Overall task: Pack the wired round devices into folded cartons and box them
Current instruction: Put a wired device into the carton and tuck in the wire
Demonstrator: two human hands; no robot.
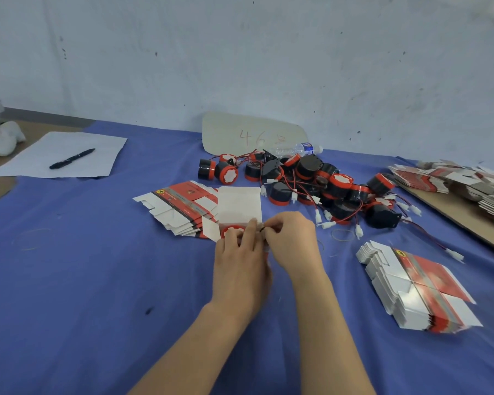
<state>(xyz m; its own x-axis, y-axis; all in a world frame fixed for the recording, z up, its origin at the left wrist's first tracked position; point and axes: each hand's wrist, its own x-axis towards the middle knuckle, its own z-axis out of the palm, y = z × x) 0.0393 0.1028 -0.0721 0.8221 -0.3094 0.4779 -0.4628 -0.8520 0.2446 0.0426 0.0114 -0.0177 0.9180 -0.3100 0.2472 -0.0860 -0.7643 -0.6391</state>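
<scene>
Both hands tucking a device's wire into an open carton

Left hand [240, 252] gripped the carton [238, 208] with a round device [231, 230] at its mouth; right hand [293, 240] pinched the wire [262, 229]. Likely next: push wire in, close flap. Loose devices [311, 181] piled beyond; flat cartons [417, 289] stacked right on the surface [83, 266].

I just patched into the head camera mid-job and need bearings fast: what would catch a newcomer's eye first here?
First, the two hands at centre: the left hand and right hand are tucking a round red device into an open carton. Behind them, a tangled heap of black-and-red devices sprawls over the blue cloth. A stack of flat cartons lies at right.
</scene>
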